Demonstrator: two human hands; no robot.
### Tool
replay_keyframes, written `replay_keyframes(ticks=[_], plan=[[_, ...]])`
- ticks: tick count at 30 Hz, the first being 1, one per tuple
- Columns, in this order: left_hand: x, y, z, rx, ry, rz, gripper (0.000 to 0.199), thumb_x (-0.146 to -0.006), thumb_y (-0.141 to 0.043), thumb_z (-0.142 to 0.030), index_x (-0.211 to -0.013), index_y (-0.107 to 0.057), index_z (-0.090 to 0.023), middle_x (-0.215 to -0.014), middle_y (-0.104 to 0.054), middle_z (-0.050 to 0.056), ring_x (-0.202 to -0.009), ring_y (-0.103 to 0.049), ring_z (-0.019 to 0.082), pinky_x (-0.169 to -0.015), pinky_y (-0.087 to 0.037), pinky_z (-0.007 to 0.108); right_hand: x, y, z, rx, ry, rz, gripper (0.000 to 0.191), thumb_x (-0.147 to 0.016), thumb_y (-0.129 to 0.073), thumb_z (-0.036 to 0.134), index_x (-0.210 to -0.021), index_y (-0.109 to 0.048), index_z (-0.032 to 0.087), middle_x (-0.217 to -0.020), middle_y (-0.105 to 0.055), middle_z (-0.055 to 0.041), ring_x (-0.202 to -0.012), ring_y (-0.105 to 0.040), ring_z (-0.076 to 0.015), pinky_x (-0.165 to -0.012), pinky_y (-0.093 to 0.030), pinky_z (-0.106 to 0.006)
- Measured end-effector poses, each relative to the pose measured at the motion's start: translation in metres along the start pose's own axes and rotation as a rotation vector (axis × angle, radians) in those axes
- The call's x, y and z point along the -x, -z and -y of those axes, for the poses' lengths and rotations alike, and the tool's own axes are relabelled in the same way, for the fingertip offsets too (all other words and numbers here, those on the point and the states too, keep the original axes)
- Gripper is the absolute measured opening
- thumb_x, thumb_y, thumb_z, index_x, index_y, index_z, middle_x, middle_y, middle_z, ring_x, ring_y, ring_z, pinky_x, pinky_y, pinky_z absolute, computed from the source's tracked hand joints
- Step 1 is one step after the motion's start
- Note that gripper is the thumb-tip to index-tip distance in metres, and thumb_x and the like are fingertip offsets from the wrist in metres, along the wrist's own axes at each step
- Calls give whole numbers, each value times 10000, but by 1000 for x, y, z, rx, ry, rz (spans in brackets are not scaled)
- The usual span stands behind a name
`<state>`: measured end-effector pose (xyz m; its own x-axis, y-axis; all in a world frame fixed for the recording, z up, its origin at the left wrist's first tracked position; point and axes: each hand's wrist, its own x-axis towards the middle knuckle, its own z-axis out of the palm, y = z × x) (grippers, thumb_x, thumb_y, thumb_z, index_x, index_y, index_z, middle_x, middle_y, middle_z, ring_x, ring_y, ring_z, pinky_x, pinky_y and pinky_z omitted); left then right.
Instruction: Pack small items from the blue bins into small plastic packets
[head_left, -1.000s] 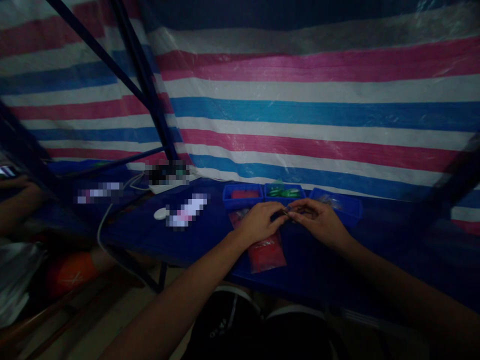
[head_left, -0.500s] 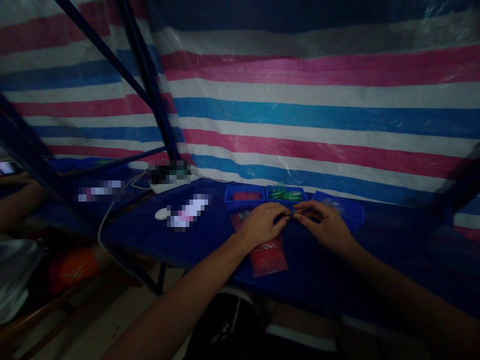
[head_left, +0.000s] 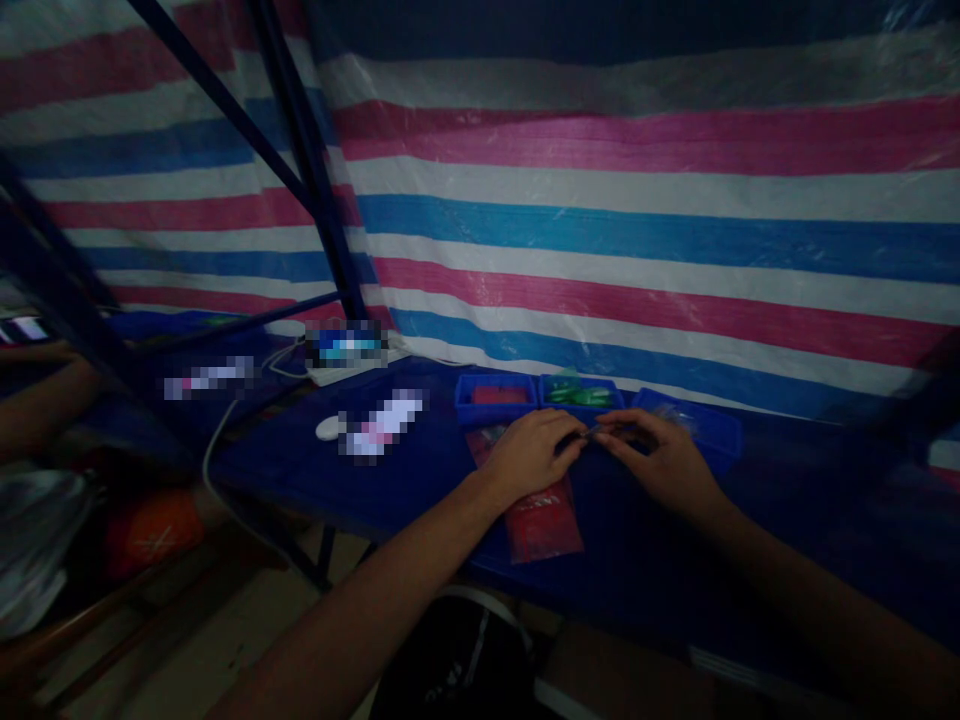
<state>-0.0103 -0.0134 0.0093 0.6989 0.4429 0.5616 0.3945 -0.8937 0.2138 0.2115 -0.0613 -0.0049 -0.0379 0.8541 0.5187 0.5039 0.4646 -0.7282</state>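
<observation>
My left hand lies over a red plastic packet on the blue table, its thumb and fingertips pinched together. My right hand is pinched just to its right, the fingertips of both hands nearly meeting. Something small and dark shows between them, too small to make out. Behind the hands stand a blue bin with red packets, a blue bin with green wrapped pieces, and a blue bin with clear plastic, partly hidden by my right hand.
On the left of the table are a round white object, a blurred-out flat item and a white power strip with cables. Blue metal posts rise at the left, where another person's arm shows. A striped sheet hangs behind.
The view has shifted slightly, so the table things appear a little further right. Both hands keep their pinch with fingertips close together. A screen by the power strip now looks lit blue.
</observation>
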Motion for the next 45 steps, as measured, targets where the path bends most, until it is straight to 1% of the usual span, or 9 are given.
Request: replay_keyframes(ticks=[12,22,26,30,33,35,38,42,45], plan=[[1,-1,0,-19,7,14,183,-978,-562,-246,-1093,-678,-166,-1063,-728,77,-1015,-673,212,-939,-532,369,1,-1,-3,14,-13,14,283,-879,-717,454,-1080,-741,256,-1102,-765,-71,-899,-724,-249,-869,-593,-443],[2,-3,0,-2,7,12,176,-986,-559,-240,-1107,-668,-172,-1074,-716,78,-1031,-666,213,-944,-528,369,2,0,-1,-132,-56,56,347,-844,-762,458,-1108,-716,237,-1071,-765,-83,-906,-742,-245,-850,-620,-410],[1,-1,-2,14,-4,15,187,-1016,-516,-252,-1101,-658,-165,-1080,-708,83,-1032,-660,207,-945,-522,359,0,2,-3,-169,-75,53,367,-839,-770,458,-1119,-711,228,-1035,-765,-84,-947,-738,-246,-907,-604,-423],[0,1,-5,61,18,4,192,-1021,-520,-279,-1082,-664,-168,-1045,-723,73,-995,-678,200,-905,-529,340,0,1,-2,-250,-81,46,406,-813,-794,470,-1121,-708,221,-1042,-760,-90,-976,-736,-248,-921,-599,-418],[0,2,-6,87,74,11,211,-1014,-537,-299,-1127,-670,-180,-940,-745,50,-858,-702,186,-830,-540,329,1,0,1,-253,-71,14,407,-801,-802,471,-1098,-701,210,-1008,-760,-94,-948,-737,-247,-894,-605,-409],[0,2,-8,108,102,4,257,-1015,-530,-302,-1208,-657,-189,-912,-755,43,-799,-708,180,-800,-543,326,3,0,4,-219,-48,-18,391,-803,-800,455,-1088,-691,210,-957,-758,-84,-897,-738,-241,-860,-610,-402],[-1,3,-10,188,65,-15,295,-1014,-505,-251,-1269,-643,-201,-1073,-762,58,-919,-723,182,-857,-544,326,6,1,9,-122,38,-39,301,-839,-764,410,-1067,-686,229,-940,-751,-68,-865,-730,-239,-829,-605,-396],[-2,4,-11,300,59,-42,302,-963,-487,-145,-1180,-694,-180,-1120,-756,59,-1015,-711,188,-911,-538,327,7,3,14,116,208,-10,185,-897,-688,337,-1064,-709,261,-980,-737,-64,-860,-699,-243,-826,-580,-423],[-2,5,-11,367,103,-73,301,-973,-456,-158,-1115,-721,-164,-1089,-762,62,-1002,-706,190,-907,-541,328,6,4,17,215,287,57,211,-885,-700,334,-1090,-717,287,-1044,-734,-75,-949,-677,-280,-873,-560,-470]])
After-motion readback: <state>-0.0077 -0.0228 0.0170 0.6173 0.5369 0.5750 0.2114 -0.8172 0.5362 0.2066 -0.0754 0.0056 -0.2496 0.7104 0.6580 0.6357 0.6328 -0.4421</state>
